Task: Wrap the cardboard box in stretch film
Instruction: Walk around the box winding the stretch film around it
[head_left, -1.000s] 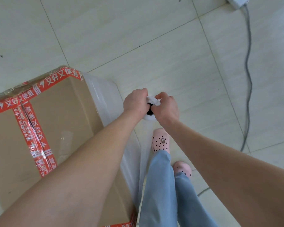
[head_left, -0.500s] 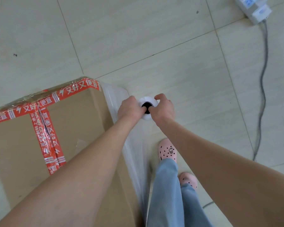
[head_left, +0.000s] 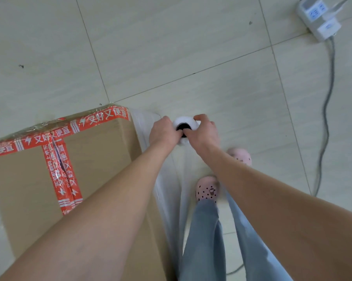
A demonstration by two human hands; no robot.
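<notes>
Tiles [head_left: 171, 47]: left hand [head_left: 164, 133], right hand [head_left: 204, 131] grip roll [head_left: 179, 120].

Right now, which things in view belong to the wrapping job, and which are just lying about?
Job: box, roll, film stretched along the box side, left hand and right hand gripping the roll.
Lying about: power strip, cable.

Brown cardboard box [head_left: 102, 159] with red tape [head_left: 63, 175]; pink black-dotted shoes [head_left: 207, 189].
</notes>
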